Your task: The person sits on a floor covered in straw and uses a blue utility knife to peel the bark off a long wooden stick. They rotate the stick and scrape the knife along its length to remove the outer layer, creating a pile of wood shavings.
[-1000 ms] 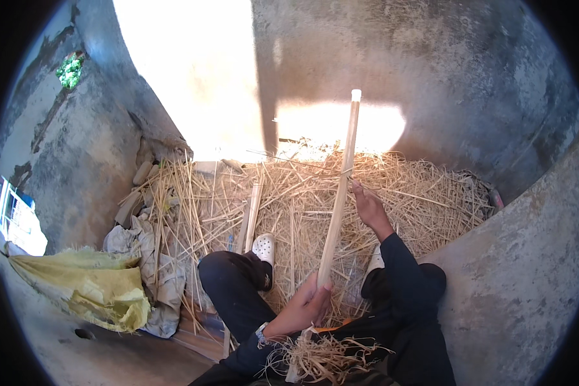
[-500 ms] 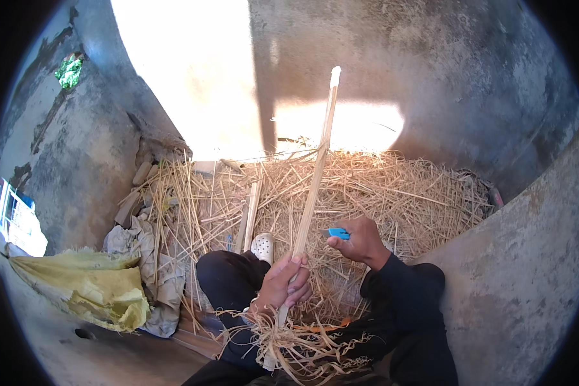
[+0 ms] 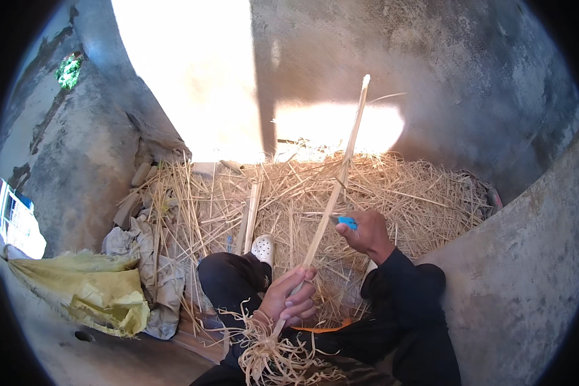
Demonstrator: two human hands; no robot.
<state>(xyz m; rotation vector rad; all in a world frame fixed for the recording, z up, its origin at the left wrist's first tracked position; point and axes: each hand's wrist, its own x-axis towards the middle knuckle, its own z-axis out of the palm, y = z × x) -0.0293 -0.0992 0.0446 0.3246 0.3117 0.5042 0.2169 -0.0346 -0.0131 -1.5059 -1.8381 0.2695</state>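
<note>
Closed round a long pale split stick (image 3: 329, 207), which may be bamboo, my left hand (image 3: 291, 296) grips it close to its lower end. The stick slants up and to the right, its tip in front of the sunlit wall. A mass of curled shavings (image 3: 264, 357) hangs by its lower end below my wrist. Just right of the stick, my right hand (image 3: 370, 233) is closed on a small knife with a blue handle (image 3: 347, 222). The blade points at the stick; whether it touches cannot be made out. A thin sliver (image 3: 387, 96) sticks out near the upper end.
Dry straw and strips (image 3: 418, 196) are heaped ahead, against the concrete wall (image 3: 431, 83). Two flat wooden pieces (image 3: 253, 215) lie by my pale clog (image 3: 262, 249). Left of my leg are a yellow torn sack (image 3: 96, 286) and greyish cloth (image 3: 164, 289). A low concrete wall (image 3: 514, 276) rises at right.
The stick has tilted further right, its tip moving right and slightly down. My right hand has shifted a little right and up with the knife. The shavings have swung left.
</note>
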